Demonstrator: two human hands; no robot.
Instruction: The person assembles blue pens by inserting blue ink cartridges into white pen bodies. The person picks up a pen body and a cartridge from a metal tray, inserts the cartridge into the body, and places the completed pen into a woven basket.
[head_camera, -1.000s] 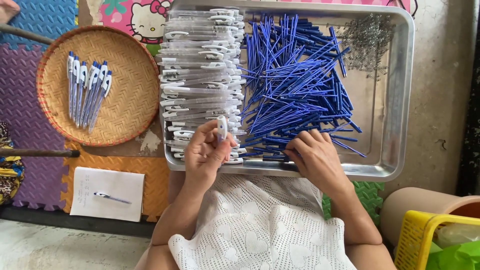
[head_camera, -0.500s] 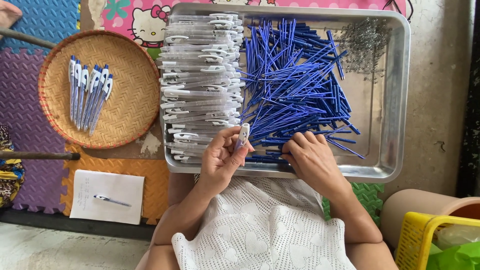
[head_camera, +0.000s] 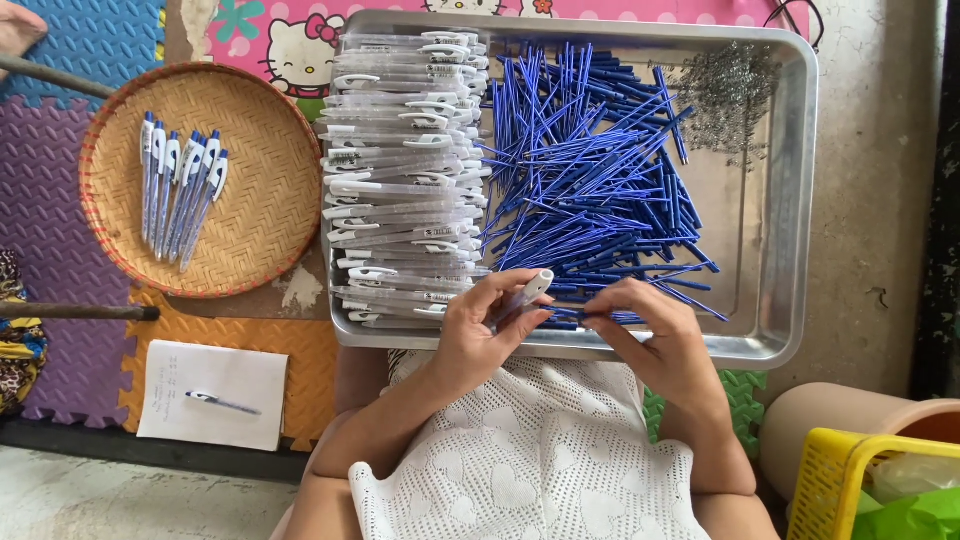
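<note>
My left hand grips a clear pen barrel with a white tip, held over the near edge of a metal tray. My right hand pinches a thin blue refill at the near side of the heap of blue refills. The two hands are close together, the barrel's open end pointing toward the refill. A stack of clear pen barrels with white clips fills the tray's left side.
A small pile of metal springs lies in the tray's far right corner. A round woven basket to the left holds several finished pens. A white paper with a pen lies on foam mats. A yellow basket stands lower right.
My left hand lifted a barrel from the stack and carried it right, toward my right hand. My right hand took hold of one blue refill from the heap.
</note>
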